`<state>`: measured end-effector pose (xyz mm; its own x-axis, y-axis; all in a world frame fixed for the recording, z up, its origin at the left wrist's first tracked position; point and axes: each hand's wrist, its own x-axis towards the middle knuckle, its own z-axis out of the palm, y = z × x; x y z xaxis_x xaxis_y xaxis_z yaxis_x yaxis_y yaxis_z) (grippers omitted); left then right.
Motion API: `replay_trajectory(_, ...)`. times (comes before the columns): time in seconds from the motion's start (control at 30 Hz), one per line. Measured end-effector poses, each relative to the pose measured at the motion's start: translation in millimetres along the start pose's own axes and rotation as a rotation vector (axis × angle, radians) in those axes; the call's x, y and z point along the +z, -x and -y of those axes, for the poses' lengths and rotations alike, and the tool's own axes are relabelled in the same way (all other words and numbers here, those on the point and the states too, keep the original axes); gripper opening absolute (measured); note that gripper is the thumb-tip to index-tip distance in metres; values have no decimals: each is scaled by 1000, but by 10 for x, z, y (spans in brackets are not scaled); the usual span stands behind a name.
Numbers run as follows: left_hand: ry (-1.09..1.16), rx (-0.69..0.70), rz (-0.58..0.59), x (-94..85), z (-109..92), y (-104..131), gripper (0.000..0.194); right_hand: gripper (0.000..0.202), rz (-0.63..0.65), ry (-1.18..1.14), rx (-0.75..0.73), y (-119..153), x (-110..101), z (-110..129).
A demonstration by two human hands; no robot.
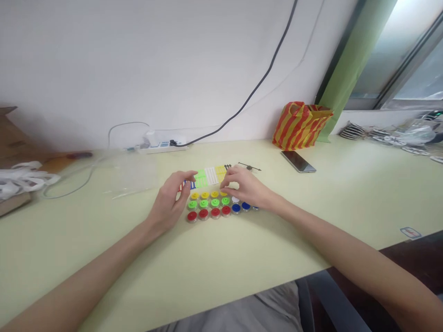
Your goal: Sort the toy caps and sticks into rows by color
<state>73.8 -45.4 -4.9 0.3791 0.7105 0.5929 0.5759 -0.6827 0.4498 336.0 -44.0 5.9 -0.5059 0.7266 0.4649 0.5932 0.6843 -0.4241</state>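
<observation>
My left hand [171, 196] hovers at the left end of several small round pieces with coloured tops, its thumb and forefinger apart and nothing visible between them. Over the right part of these rows, my right hand [242, 184] has thumb and forefinger brought together in a pinch; what it holds, if anything, is too small to make out. The tops run in rows: yellow [205, 195], green [215, 202], red [203, 214] and blue [236, 208]. A white one [236, 199] is partly covered by my right hand. Behind them lie flat strips in green [201, 178], white [211, 175] and other colours.
A thin black piece [249, 167] lies behind my right hand. Further right are a dark phone [298, 161] and a red-yellow striped bag [301, 125]. Clear plastic [134, 173] lies at the left, near a power strip [162, 146] with a black cable [238, 110].
</observation>
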Motion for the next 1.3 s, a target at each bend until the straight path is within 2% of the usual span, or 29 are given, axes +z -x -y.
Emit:
replay_trajectory(0.1, 5, 6, 0, 6, 14, 5, 30, 12, -28, 30, 35, 11, -40, -82)
replay_trajectory(0.3, 7, -8, 14, 13, 33, 18, 31, 11, -170, 45, 152, 7, -212, -444)
replay_trajectory(0.4, 21, 14, 26, -9, 37, -3, 28, 12, -184, 54, 168, 9, -221, -513)
replay_trajectory(0.63, 53, 14, 160, -86, 128, -69, 20, 13, -165, 59, 157, 12, -178, -522)
replay_trajectory(0.83, 21, 20, 247, -74, 255, -69, 27, 11, -98, 23, 123, 0, -200, -484)
replay_trajectory(1.1, 22, 20, 235, -60, 323, -69, 29, 12, -113, 10, 135, -4, -211, -507)
replay_trajectory(1.3, 39, 5, 246, -58, 308, -81, 32, 11, -70, -33, 117, -2, -209, -459)
